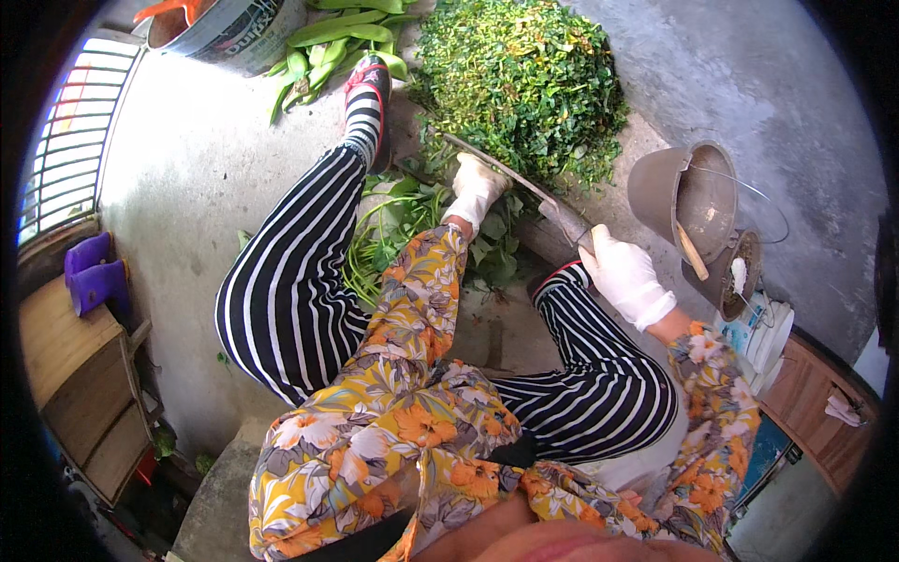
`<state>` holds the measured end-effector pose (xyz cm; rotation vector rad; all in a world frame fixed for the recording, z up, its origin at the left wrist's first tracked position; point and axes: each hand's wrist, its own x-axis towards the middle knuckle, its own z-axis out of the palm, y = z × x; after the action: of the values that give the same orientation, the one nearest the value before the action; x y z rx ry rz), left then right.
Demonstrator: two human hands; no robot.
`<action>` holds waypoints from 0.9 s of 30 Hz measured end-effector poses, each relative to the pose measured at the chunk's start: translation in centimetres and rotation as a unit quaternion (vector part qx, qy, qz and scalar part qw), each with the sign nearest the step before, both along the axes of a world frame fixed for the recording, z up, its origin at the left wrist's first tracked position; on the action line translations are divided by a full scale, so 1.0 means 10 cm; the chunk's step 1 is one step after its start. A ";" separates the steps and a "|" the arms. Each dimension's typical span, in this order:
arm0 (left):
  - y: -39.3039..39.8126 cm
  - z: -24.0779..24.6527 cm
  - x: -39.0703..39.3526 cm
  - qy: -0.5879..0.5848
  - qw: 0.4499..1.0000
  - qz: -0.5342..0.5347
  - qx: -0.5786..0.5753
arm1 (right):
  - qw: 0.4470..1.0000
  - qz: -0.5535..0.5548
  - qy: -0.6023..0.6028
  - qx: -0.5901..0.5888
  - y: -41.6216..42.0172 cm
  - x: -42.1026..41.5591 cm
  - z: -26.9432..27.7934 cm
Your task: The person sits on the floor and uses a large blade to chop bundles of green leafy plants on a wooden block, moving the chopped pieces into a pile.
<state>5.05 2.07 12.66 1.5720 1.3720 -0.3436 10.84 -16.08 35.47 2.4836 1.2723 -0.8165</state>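
My right hand (624,275), in a white glove, grips the handle of a long-bladed knife (516,175). The blade slants up and left, passing just beyond my left hand (479,186). That hand, gloved too, is closed around a bunch of leafy green vines (393,218), whose long stems trail back between my legs. Under the knife handle lies a wooden block (548,239), partly covered by leaves. Beyond the blade rises a large heap of chopped greens (523,84), mixed green and yellow.
Long flat green pods (330,49) lie by my left shoe, near a large bucket (239,35). Two brown buckets (653,183) lie tipped at the right, with a wooden-handled tool (692,253). Purple boots (98,277) and a wooden cabinet (77,351) stand at the left.
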 end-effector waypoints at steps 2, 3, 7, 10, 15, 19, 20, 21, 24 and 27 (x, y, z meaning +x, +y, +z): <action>0.06 0.23 0.01 -0.001 0.998 -0.045 -0.032 | 1.000 0.002 -0.002 0.011 -0.08 0.04 -0.05; 0.07 0.13 -0.06 0.041 0.990 -0.126 0.050 | 1.000 0.008 0.005 0.014 -0.07 0.03 -0.08; -0.30 0.28 -0.31 -0.029 0.950 -0.060 0.305 | 1.000 0.017 0.010 0.025 -0.12 0.01 -0.18; -0.29 0.14 -0.29 -0.061 0.978 -0.006 0.202 | 0.999 0.015 0.004 0.035 -0.16 -0.08 -0.19; -0.30 0.11 -0.25 -0.054 0.983 -0.057 0.166 | 0.991 0.017 -0.033 0.127 -0.78 0.15 -1.16; -0.25 0.09 -0.29 -0.045 0.984 -0.059 0.161 | 0.999 -0.004 -0.009 0.051 -0.45 0.10 -0.70; -0.23 0.20 -0.29 -0.047 0.986 -0.059 0.151 | 1.000 -0.001 -0.003 0.026 -0.20 0.05 -0.32; -0.20 0.27 -0.30 -0.046 0.987 -0.059 0.142 | 0.999 0.008 0.019 0.037 0.07 -0.01 0.00; -0.08 0.25 -0.31 -0.034 0.993 -0.064 0.097 | 0.973 0.207 0.013 0.096 0.50 -0.11 0.44; -0.09 0.03 -0.23 -0.052 0.994 -0.023 0.098 | 0.997 0.043 0.047 0.051 0.35 -0.14 0.31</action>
<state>2.75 1.15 12.95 1.7595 1.3224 -0.1568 9.41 -12.56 38.61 2.4756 1.4767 -0.8774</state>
